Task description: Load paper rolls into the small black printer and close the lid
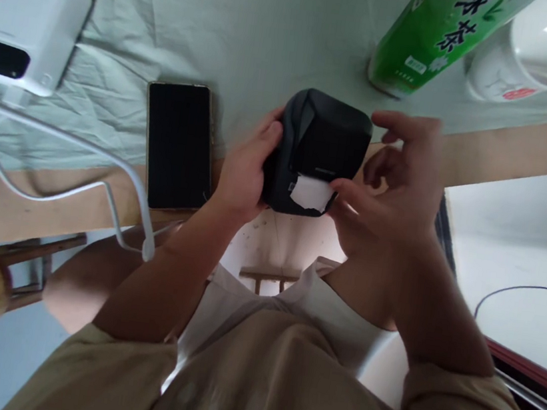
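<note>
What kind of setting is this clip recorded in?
Probably a home or small office desk. A cloth-covered table holds a phone, a green drink carton and a white mug, while both hands hold a small black label printer.

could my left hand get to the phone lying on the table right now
Probably not at once. The left hand is wrapped around the side of the black box, so it is occupied. The phone lies flat just beside it with nothing between them, so the path looks free once the hand lets go.
</note>
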`<action>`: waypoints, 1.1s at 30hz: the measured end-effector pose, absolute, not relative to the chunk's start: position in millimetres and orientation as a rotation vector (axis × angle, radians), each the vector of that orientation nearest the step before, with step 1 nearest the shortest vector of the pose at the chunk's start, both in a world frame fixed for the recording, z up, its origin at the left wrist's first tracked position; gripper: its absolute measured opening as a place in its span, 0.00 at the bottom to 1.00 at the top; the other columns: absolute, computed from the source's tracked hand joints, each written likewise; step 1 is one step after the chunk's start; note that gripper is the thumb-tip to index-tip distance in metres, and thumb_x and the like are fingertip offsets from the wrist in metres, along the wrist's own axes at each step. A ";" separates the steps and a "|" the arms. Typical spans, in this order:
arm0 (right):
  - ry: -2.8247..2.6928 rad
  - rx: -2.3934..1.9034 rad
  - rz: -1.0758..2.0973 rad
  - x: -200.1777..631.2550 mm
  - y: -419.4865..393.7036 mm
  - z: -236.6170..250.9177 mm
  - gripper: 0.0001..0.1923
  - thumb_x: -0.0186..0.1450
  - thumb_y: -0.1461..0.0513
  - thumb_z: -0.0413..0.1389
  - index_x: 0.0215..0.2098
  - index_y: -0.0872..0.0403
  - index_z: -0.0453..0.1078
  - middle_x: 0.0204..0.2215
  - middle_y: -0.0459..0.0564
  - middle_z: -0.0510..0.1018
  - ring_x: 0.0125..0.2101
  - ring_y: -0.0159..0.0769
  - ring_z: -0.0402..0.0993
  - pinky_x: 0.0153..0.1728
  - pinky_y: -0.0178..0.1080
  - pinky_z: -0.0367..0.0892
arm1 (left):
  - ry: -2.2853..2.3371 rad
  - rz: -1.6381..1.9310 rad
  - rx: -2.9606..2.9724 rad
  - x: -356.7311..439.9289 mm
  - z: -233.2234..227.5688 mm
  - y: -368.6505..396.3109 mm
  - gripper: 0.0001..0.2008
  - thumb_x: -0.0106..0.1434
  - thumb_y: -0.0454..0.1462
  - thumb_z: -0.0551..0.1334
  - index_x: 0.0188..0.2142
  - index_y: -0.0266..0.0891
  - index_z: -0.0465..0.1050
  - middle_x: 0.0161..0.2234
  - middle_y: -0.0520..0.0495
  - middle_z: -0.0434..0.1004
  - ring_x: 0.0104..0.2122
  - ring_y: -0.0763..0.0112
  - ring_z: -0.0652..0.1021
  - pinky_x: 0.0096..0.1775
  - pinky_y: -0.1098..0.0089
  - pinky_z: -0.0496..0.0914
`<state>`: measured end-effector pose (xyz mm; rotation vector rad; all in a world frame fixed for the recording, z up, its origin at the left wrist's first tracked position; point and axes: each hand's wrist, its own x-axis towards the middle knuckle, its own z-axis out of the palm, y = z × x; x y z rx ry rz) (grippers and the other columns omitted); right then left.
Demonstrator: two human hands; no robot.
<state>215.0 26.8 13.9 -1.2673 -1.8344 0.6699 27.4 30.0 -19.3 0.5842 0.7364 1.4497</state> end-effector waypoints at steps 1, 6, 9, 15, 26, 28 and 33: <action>-1.802 -1.263 0.588 212.0 25.0 18.8 0.29 0.56 0.51 0.70 0.53 0.44 0.68 0.37 0.44 0.70 0.23 0.21 0.59 0.24 0.34 0.59 | 0.723 1.451 0.588 27.4 -20.8 30.6 0.10 0.70 0.40 0.60 0.43 0.42 0.80 0.42 0.54 0.82 0.50 0.69 0.77 0.59 0.69 0.68; -1.539 -1.166 0.520 191.2 18.8 37.9 0.07 0.71 0.55 0.55 0.38 0.48 0.63 0.21 0.40 0.62 0.21 0.25 0.68 0.22 0.34 0.59 | 0.730 1.355 0.663 27.9 -20.1 30.6 0.11 0.61 0.43 0.68 0.42 0.45 0.77 0.35 0.53 0.81 0.36 0.68 0.78 0.38 0.69 0.74; -1.510 -1.111 0.508 187.1 23.0 40.4 0.08 0.68 0.60 0.57 0.33 0.50 0.61 0.30 0.43 0.69 0.31 0.29 0.78 0.22 0.33 0.62 | 0.762 1.357 0.669 28.0 -15.7 28.5 0.10 0.60 0.41 0.67 0.42 0.45 0.76 0.35 0.52 0.81 0.37 0.67 0.79 0.37 0.69 0.74; -2.183 -1.531 0.494 189.8 37.7 47.9 0.08 0.63 0.60 0.61 0.42 0.47 0.73 0.43 0.49 0.78 0.40 0.39 0.75 0.44 0.44 0.71 | 0.681 1.331 0.730 26.6 -17.3 26.5 0.11 0.65 0.41 0.65 0.47 0.45 0.74 0.44 0.51 0.82 0.49 0.59 0.80 0.43 0.65 0.75; -2.172 -1.330 0.615 208.2 34.7 54.5 0.16 0.58 0.60 0.63 0.44 0.45 0.72 0.37 0.44 0.78 0.24 0.27 0.66 0.25 0.36 0.65 | 0.736 1.320 0.726 26.4 -17.4 27.2 0.10 0.62 0.41 0.66 0.44 0.46 0.76 0.39 0.51 0.81 0.46 0.58 0.78 0.47 0.62 0.71; -1.870 -1.174 0.804 223.0 26.5 43.6 0.17 0.58 0.60 0.63 0.46 0.42 0.71 0.38 0.43 0.77 0.21 0.25 0.63 0.17 0.33 0.57 | 0.753 1.326 0.690 27.1 -16.2 27.8 0.09 0.62 0.41 0.66 0.43 0.46 0.76 0.38 0.51 0.81 0.44 0.59 0.79 0.46 0.61 0.72; -1.256 -1.161 1.153 245.3 18.2 -1.2 0.16 0.57 0.51 0.56 0.42 0.45 0.66 0.29 0.46 0.71 0.20 0.32 0.64 0.11 0.33 0.46 | 0.818 1.359 0.637 29.2 -15.2 29.4 0.07 0.62 0.40 0.65 0.40 0.43 0.75 0.34 0.52 0.79 0.37 0.66 0.79 0.40 0.67 0.74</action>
